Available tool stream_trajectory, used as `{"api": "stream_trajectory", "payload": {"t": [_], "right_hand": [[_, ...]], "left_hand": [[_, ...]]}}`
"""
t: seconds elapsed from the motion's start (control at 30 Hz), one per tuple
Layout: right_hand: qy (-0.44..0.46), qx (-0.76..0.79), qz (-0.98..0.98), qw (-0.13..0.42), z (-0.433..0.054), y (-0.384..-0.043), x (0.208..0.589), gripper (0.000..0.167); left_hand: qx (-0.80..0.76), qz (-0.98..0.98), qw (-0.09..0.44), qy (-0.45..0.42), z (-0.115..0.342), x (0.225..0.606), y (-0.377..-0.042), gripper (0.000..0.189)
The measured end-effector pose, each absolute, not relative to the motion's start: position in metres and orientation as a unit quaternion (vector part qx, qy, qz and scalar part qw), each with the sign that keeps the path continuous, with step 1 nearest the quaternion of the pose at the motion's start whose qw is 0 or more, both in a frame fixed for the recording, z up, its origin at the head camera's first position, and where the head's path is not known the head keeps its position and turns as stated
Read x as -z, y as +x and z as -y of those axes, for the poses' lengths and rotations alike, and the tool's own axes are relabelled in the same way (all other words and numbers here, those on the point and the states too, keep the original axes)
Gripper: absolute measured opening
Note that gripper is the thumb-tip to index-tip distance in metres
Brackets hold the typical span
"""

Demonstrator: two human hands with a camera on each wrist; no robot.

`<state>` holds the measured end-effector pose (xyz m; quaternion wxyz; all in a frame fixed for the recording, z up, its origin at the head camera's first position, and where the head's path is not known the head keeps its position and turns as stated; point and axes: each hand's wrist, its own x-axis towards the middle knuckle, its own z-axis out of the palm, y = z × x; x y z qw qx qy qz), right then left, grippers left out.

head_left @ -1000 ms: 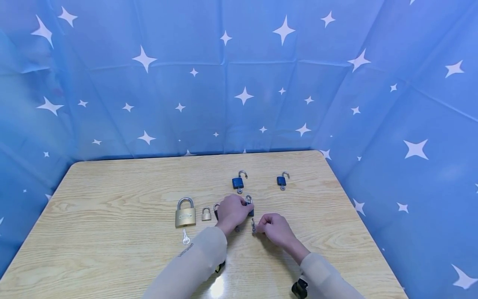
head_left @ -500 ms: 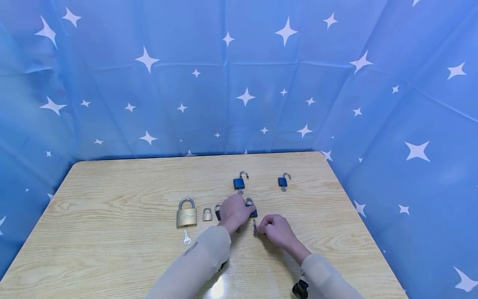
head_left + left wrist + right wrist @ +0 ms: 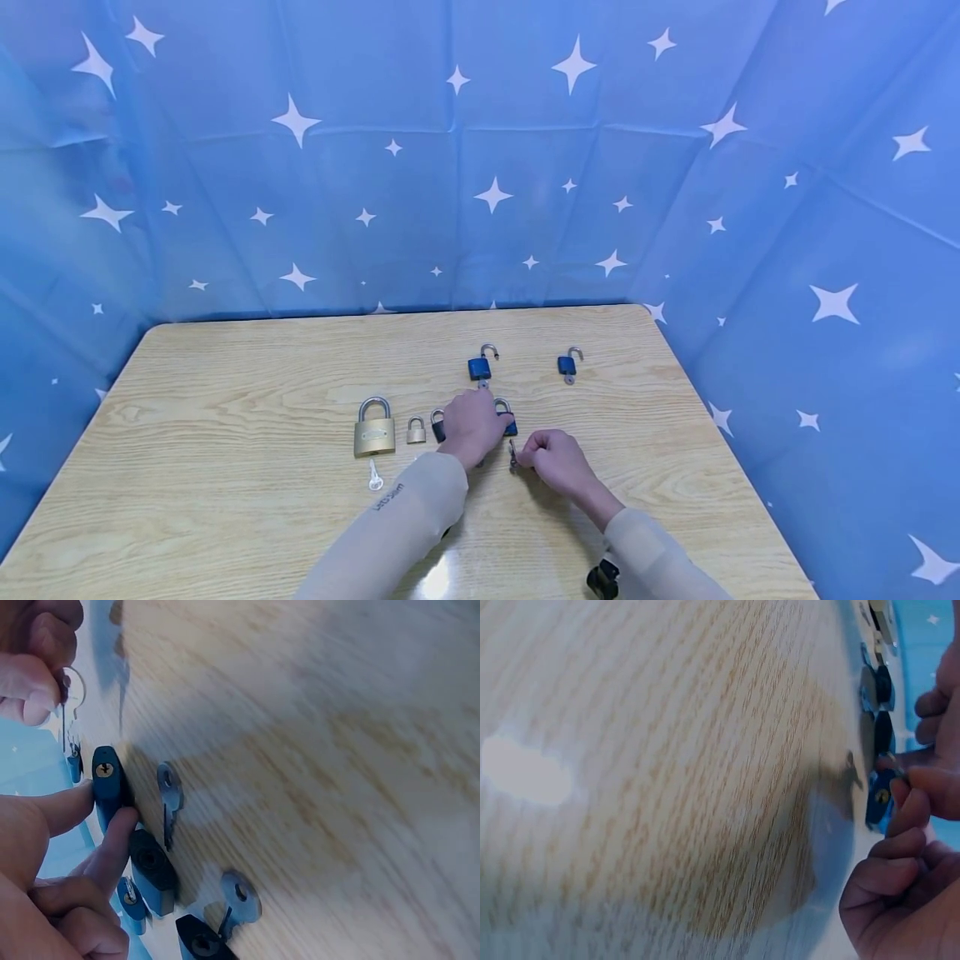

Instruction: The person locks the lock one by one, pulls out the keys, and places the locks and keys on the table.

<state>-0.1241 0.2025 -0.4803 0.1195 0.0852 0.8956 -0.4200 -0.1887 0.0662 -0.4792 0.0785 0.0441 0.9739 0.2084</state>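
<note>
My left hand pinches a blue padlock between thumb and index finger, its gold keyhole facing toward me. The shackle of that padlock points away, to the back of the table. Just to its right, my right hand pinches a small metal key in front of the keyhole side, with the key apart from the padlock. The left wrist view shows a dark padlock beside the left fingers and a loose key on the wood. My left hand hides part of the row in the head view.
Two blue padlocks with raised shackles, one behind the left hand and one farther right, have keys in them. Left of the hands lie a large brass padlock, its silver key, a small brass padlock and a dark padlock.
The blue padlock under my left fingers has turned slightly and shifted a little to the right. My right hand keeps its pinch on the key, almost still.
</note>
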Motion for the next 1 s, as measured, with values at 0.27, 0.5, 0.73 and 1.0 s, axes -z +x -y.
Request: {"api": "stream_trajectory", "payload": {"t": [0.27, 0.5, 0.73, 1.0], "right_hand": [[0.084, 0.419, -0.896, 0.118, -0.201, -0.124, 0.480, 0.013], [0.085, 0.411, -0.899, 0.120, -0.201, -0.125, 0.481, 0.013], [0.076, 0.394, -0.909, 0.113, -0.200, -0.126, 0.484, 0.013], [0.080, 0.366, -0.921, 0.108, -0.198, -0.129, 0.489, 0.015]], "left_hand": [[-0.206, -0.975, 0.052, 0.060, -0.063, 0.481, -0.189, 0.042], [-0.271, -0.958, 0.008, 0.094, -0.046, 0.480, -0.190, 0.026], [-0.301, -0.951, -0.021, 0.063, -0.025, 0.474, -0.188, 0.020], [-0.309, -0.949, -0.015, 0.059, -0.008, 0.467, -0.183, 0.021]]}}
